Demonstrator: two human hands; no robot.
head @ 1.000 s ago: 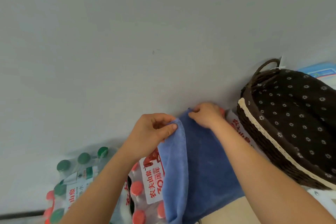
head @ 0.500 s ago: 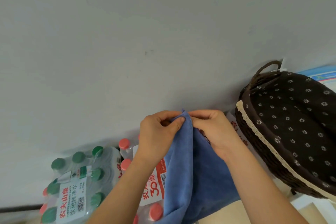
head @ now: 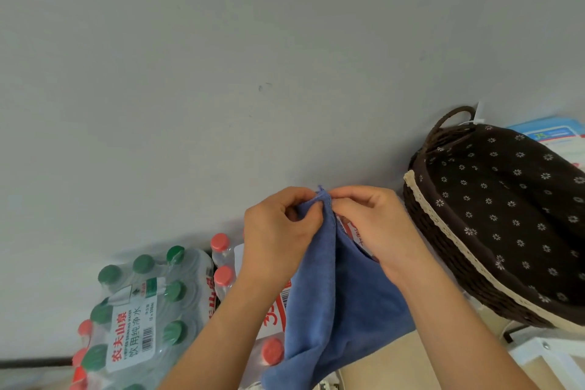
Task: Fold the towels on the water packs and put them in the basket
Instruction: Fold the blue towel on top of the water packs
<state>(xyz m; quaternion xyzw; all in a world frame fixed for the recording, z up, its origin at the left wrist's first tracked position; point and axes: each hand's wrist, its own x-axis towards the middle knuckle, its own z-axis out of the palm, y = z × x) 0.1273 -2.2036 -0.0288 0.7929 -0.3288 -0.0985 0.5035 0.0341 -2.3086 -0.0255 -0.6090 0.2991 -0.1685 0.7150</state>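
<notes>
Above the water packs: blue towel (head: 342, 304) held up by its top edge, doubled along its length, two layers hanging side by side; its lower end drapes over the red-capped pack (head: 221, 275) and on toward the bottom of the view
Left hand (head: 278, 231): fingers curled; thumb and forefinger pinch one top corner of the towel
Right hand (head: 370, 225): fingers curled likewise, pinching the matching corner; the two pinches meet, touching or nearly so, at the towel's peak
Green-capped pack (head: 136, 313): just beside the red-capped one, on its left; no cloth on it
Basket (head: 424, 203): dark wicker with flowered lining and cream trim, to the right of the hands; near the right hand, apart from the towel; no towel shows in the lining in view
Step in hand: likely matching corners for a lengthwise fold; further folds and the placing not yet done
Key relation: towel's long axis runs from the pinched corners down toward the person; the basket lies off to the right, so the right hand is the nearer for carrying across; the next fold probably wants the hanging end brought up to the corners
Risk: a slack layer could slip out of line
</notes>
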